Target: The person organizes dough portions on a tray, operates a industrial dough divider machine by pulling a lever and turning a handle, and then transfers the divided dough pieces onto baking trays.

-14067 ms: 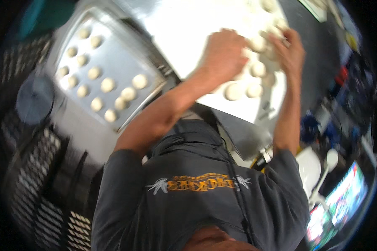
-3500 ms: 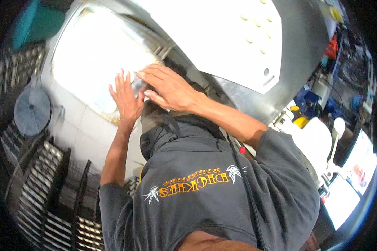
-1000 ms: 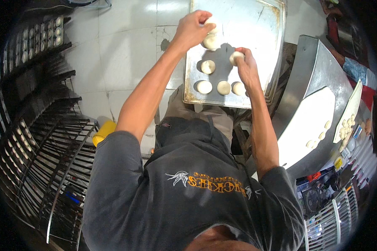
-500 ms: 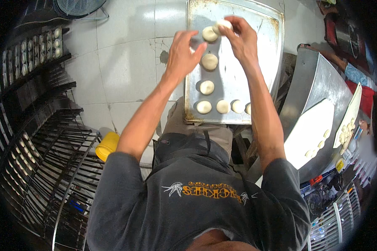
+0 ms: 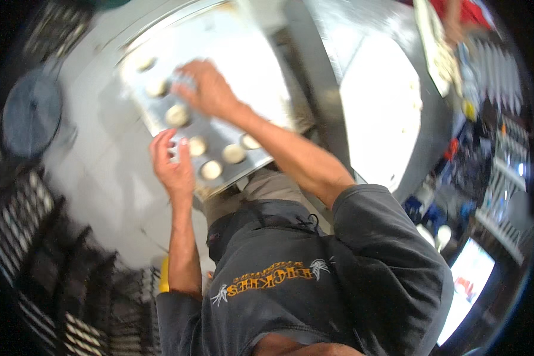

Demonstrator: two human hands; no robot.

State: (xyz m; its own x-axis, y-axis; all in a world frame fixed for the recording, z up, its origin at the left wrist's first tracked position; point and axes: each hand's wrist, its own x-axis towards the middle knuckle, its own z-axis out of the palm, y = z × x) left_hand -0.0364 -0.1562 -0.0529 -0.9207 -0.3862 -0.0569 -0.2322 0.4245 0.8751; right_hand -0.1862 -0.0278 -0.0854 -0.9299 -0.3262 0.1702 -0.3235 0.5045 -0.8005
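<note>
A metal baking tray (image 5: 219, 132) lies in front of me, tilted in the view. Flat round dough pieces stand along its left and near edges; among them are a far one (image 5: 144, 62), a middle one (image 5: 177, 115) and one at the near corner (image 5: 211, 170). My left hand (image 5: 173, 163) is over the tray's left edge, fingers apart and holding nothing, beside a dough round (image 5: 197, 146). Above the tray, close to the second dough round (image 5: 156, 88), my right hand (image 5: 207, 89) is slightly blurred, its fingers spread with no dough visible in them.
To the right stands a metal table (image 5: 326, 35) with a white sheet (image 5: 377, 113). Beyond it, another person's arm (image 5: 453, 21) is near a pale board (image 5: 430, 50) with dough. At left are a fan (image 5: 32, 113), dark racks (image 5: 83, 267) and a yellow container (image 5: 164, 276).
The view has swung to the right, so the tray appears turned and farther left. My right hand no longer shows the dough round it held. My left hand has come nearer to me.
</note>
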